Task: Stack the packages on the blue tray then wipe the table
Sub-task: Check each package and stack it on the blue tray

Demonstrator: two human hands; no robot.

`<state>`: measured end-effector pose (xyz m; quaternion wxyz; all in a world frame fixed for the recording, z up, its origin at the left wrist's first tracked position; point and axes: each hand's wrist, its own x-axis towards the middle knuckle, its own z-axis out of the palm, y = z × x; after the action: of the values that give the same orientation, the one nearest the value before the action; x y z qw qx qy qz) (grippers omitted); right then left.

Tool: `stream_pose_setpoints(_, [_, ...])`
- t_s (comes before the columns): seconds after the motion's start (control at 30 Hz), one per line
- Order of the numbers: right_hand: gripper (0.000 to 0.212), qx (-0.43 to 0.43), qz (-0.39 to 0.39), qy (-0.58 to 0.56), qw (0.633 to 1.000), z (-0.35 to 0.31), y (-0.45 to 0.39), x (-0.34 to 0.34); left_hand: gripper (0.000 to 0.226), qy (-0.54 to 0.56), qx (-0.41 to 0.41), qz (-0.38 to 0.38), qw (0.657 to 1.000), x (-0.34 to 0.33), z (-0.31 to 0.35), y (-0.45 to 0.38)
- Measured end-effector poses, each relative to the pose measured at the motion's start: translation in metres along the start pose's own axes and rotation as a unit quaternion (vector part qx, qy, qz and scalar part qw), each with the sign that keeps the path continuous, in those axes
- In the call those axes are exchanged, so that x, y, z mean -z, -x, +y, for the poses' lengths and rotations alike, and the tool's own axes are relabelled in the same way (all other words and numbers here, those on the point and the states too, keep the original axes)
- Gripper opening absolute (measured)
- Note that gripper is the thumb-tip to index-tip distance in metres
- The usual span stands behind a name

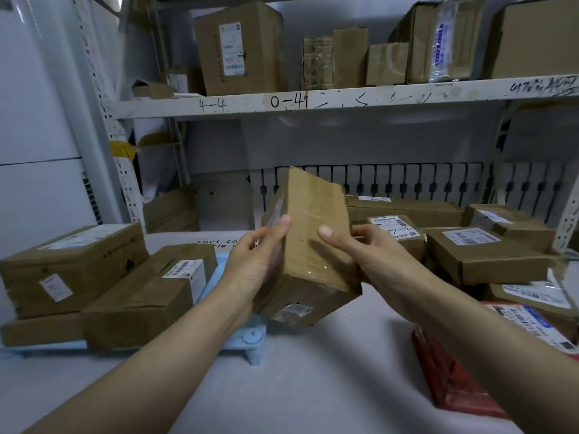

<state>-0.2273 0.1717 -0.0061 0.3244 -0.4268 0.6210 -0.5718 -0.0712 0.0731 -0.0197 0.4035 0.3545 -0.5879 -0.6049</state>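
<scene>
I hold a taped brown cardboard package point(315, 245) tilted in the air above the table's middle. My left hand point(255, 261) grips its left side and my right hand point(360, 255) grips its right side. The blue tray point(250, 339) lies at the left, under my left forearm. Three brown packages rest on it: a large box point(72, 264) at the far left, a long box with a white label point(147, 296) beside it, and a flat one point(40, 332) underneath. More labelled packages point(482, 252) are piled at the right.
A red packet point(451, 377) and a flat parcel with a blue-and-white label point(529, 324) lie at the near right. The grey table point(297, 386) spreads in front of me. A white shelf point(344, 100) above carries several cartons.
</scene>
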Motion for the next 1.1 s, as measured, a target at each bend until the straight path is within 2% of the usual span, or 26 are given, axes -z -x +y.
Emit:
stream_pose_setpoints(0.07, [0.091,-0.012,0.002,-0.017,1.000,0.001,0.000,-0.001,0.093,-0.010,-0.019,0.018,1.000,0.001,0.001,0.000])
stream_pose_setpoints(0.17, [0.070,-0.017,0.000,-0.042,0.999,0.002,0.000,-0.001,0.098,-0.025,-0.032,0.029,0.999,0.002,-0.001,0.001])
stream_pose_setpoints(0.2, [0.070,-0.019,0.002,-0.046,0.999,0.003,-0.001,-0.001,0.099,-0.031,-0.036,0.025,0.999,0.003,-0.001,0.002])
stream_pose_setpoints(0.37, [0.100,-0.041,0.012,-0.038,0.998,0.005,-0.003,-0.001,0.074,-0.042,-0.055,0.026,0.997,0.006,0.000,0.000])
stream_pose_setpoints(0.43, [0.105,-0.043,0.012,-0.037,0.998,0.002,-0.004,-0.001,0.069,-0.045,-0.062,0.031,0.997,0.007,0.002,0.001])
stream_pose_setpoints(0.57, [0.075,-0.057,0.005,-0.068,0.996,-0.009,-0.006,-0.006,0.056,0.022,-0.051,0.055,0.997,0.016,0.009,0.003])
stream_pose_setpoints(0.67, [0.048,-0.065,-0.009,-0.124,0.990,-0.019,-0.010,-0.015,0.042,0.067,0.002,0.015,0.998,0.029,0.015,0.007])
stream_pose_setpoints(0.77, [0.045,-0.068,-0.036,-0.138,0.987,-0.031,-0.017,-0.037,0.036,0.083,0.020,-0.016,0.996,0.050,0.024,0.017])
stream_pose_setpoints(0.97, [0.048,-0.085,-0.066,-0.180,0.978,-0.057,-0.042,-0.102,0.041,0.081,-0.027,0.069,0.994,0.120,0.052,0.024])
stream_pose_setpoints(1.1, [0.053,-0.151,-0.107,-0.197,0.963,-0.066,-0.055,-0.152,0.042,0.058,-0.038,0.126,0.990,0.162,0.056,0.023])
